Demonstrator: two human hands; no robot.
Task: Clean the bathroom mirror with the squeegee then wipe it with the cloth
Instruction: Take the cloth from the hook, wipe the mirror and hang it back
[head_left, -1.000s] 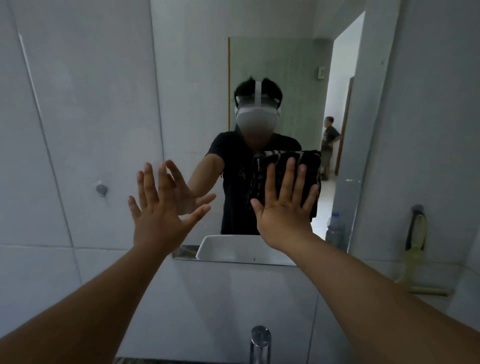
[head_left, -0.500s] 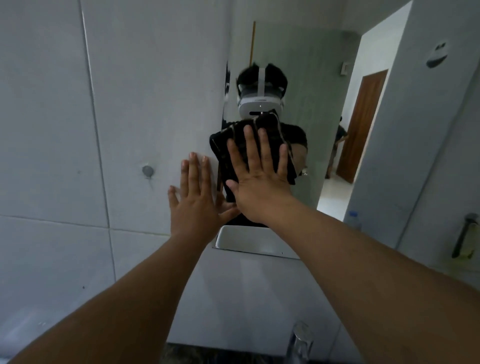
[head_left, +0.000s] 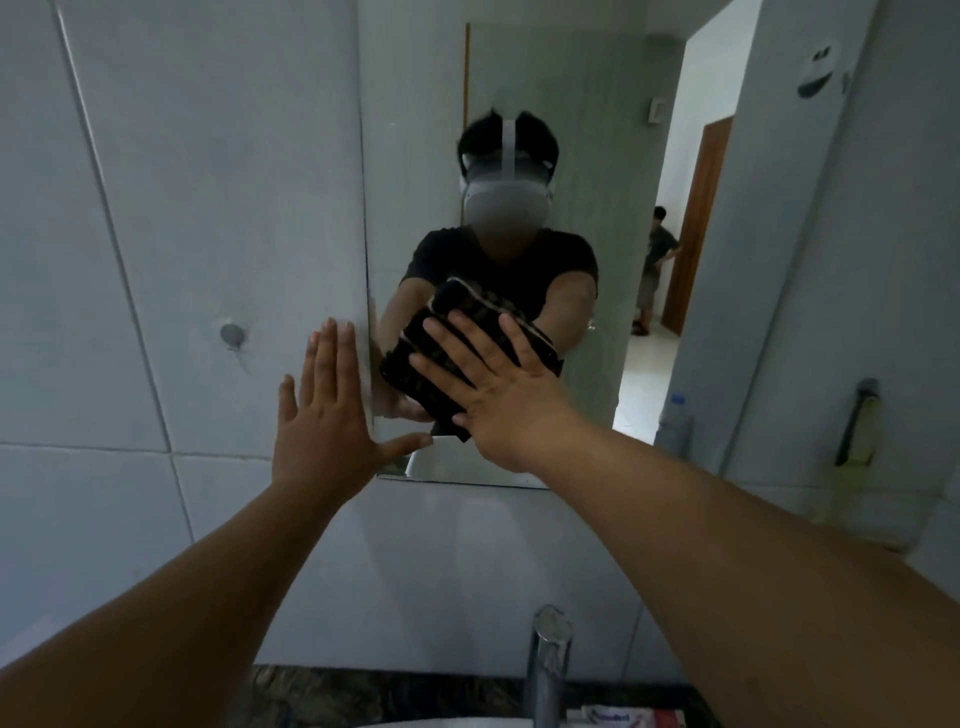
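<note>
Tiled wall, mirror (head_left: 519, 130) | dark, seemingly folded cloth (head_left: 415, 364) under flat right hand (head_left: 498, 395) | left hand (head_left: 327, 421) spread

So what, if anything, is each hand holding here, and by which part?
The right hand presses the dark cloth flat against the mirror, palm over its middle. The left hand holds nothing.
</note>
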